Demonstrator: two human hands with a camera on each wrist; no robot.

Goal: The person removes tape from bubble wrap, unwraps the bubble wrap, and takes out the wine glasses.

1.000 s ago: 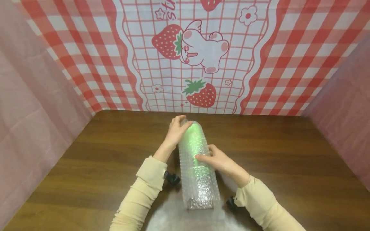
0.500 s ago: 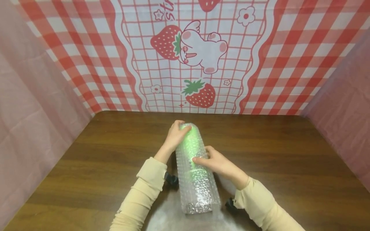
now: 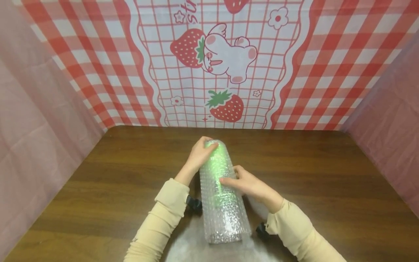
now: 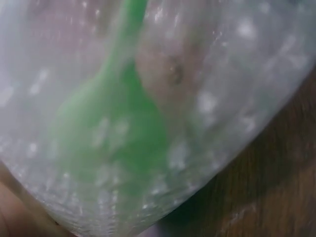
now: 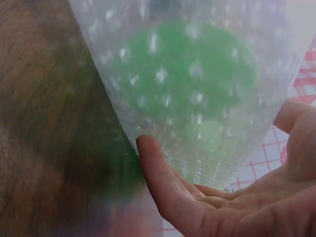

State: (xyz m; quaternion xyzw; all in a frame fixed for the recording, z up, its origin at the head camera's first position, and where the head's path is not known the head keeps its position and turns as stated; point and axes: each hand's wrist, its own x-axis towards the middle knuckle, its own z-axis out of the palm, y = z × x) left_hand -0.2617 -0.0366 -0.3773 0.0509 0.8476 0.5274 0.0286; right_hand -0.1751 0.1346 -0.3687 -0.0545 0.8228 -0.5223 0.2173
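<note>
A tube-like wrap of clear bubble wrap [image 3: 226, 214] lies lengthwise between the hands, its wider end nearest me. Through it shows a green thing [image 4: 111, 133] with a slim stem and a broad rounded end, blurred by the bubbles; its kind is unclear. My left hand [image 3: 199, 152] grips the far end, thumb on top and fingers behind. Halfway along the right side, my right hand [image 3: 250, 185] holds the wrap with its thumb laid over the top. In the right wrist view, fingers [image 5: 165, 180] curve around the wrap, and the green rounded end shows inside.
The brown wooden table [image 3: 108, 189] extends to both sides and behind. A red-and-white strawberry-print cloth [image 3: 222, 72] hangs at the back, with pink curtains [image 3: 42, 127] at the sides. Black wrist devices [image 3: 194, 203] sit near the cuffs.
The bubble wrap has shifted slightly toward me and to the left at its far end. My left hand came a little nearer with it; both hands keep their hold.
</note>
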